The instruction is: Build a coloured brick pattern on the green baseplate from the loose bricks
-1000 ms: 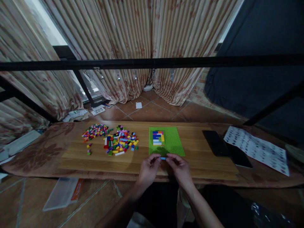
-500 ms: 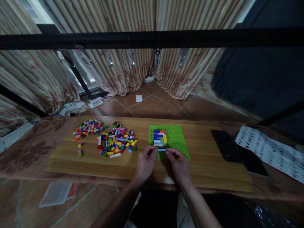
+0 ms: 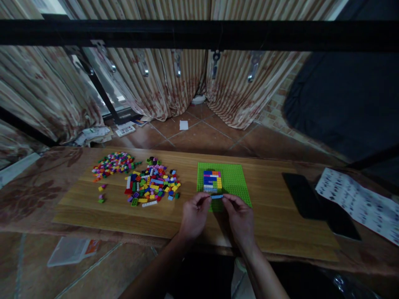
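Note:
A long light-blue brick (image 3: 217, 197) is pinched at its two ends, by my left hand (image 3: 196, 214) on one side and my right hand (image 3: 239, 216) on the other. Both hands are over the front part of the green baseplate (image 3: 237, 178). Just beyond the held brick, a block of joined bricks (image 3: 212, 181) in blue, white, yellow, orange and light blue sits on the baseplate's left half. My fingers hide part of the plate's front edge.
Left of the baseplate lie a pile of mixed bricks (image 3: 152, 182) and a pile of small bricks (image 3: 114, 164). On the right are a black phone-like slab (image 3: 301, 195) and a printed sheet (image 3: 355, 201). A dark bar (image 3: 199, 34) crosses ahead.
The camera view has shifted a little. The light-blue brick is still between both hands, now slightly tilted, its right end higher.

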Demonstrator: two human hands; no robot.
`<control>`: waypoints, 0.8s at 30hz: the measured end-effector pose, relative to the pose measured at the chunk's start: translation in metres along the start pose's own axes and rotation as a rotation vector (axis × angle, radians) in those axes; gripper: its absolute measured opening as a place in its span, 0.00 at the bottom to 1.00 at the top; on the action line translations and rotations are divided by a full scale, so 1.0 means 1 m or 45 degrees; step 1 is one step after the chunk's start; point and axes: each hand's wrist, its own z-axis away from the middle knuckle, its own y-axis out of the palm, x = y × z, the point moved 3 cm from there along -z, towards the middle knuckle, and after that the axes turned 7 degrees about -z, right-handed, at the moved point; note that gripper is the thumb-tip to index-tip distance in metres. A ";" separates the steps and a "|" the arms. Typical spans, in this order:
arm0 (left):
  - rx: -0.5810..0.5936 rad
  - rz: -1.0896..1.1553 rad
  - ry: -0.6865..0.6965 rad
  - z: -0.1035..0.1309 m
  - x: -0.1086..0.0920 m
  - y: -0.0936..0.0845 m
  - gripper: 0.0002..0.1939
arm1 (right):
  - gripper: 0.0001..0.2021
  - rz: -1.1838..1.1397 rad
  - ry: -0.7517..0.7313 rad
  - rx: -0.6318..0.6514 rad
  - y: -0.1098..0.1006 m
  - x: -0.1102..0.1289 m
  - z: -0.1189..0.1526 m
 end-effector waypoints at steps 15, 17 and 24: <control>-0.123 -0.106 0.012 -0.004 0.003 -0.027 0.09 | 0.14 0.167 -0.049 0.132 0.019 -0.012 0.031; -0.098 -0.054 -0.026 0.001 0.004 -0.032 0.08 | 0.14 0.232 -0.022 0.173 0.018 -0.011 0.034; -0.166 -0.324 -0.043 0.033 0.012 -0.094 0.08 | 0.12 0.465 -0.186 0.495 0.041 -0.013 0.048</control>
